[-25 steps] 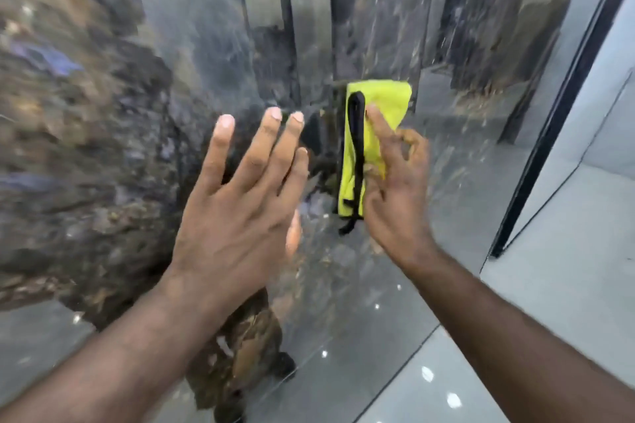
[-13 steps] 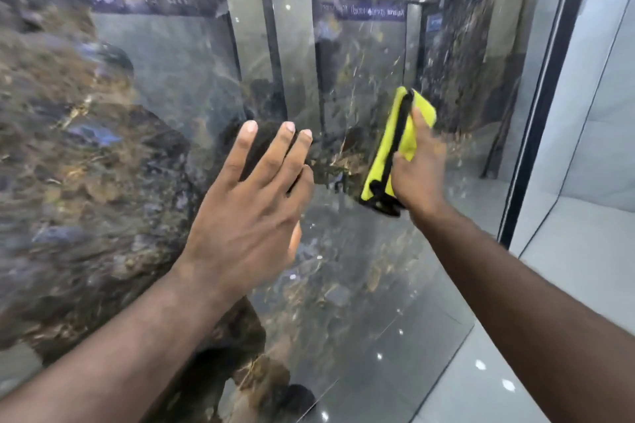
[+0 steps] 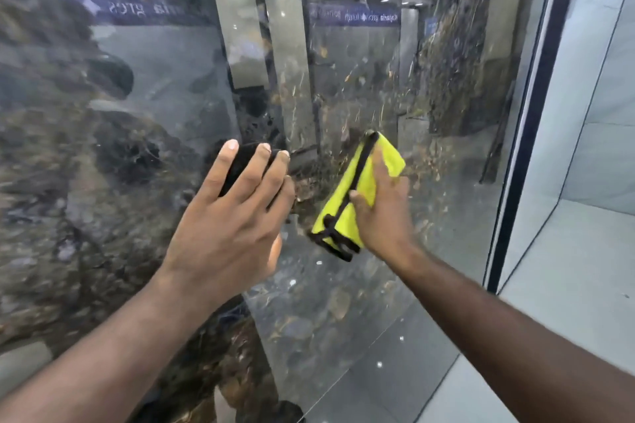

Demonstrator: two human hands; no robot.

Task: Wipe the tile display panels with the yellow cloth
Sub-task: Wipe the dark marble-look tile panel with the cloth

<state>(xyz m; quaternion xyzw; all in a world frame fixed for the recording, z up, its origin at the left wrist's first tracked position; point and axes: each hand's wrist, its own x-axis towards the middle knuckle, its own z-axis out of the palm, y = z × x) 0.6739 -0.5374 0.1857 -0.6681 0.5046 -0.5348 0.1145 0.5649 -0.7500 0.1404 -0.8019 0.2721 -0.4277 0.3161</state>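
A glossy dark marbled tile panel (image 3: 137, 154) fills most of the head view and mirrors the showroom behind me. My left hand (image 3: 230, 220) lies flat against it with straight, spread fingers. To its right, my right hand (image 3: 385, 213) presses a folded yellow cloth (image 3: 357, 189) with a black edge strip against the same panel. The fingers lie over the cloth and the thumb sits at its black strip. The cloth is tilted, its top leaning right.
A dark vertical frame (image 3: 529, 113) ends the panel on the right. Beyond it stands a pale grey tile panel (image 3: 594, 79) and a light floor (image 3: 549, 302). Ceiling lights and blue sign strips show as reflections in the dark panel.
The right hand and cloth swung up and right from a half-upright position, then came back down slightly with the cloth tilted. The left hand stayed flat on the panel.
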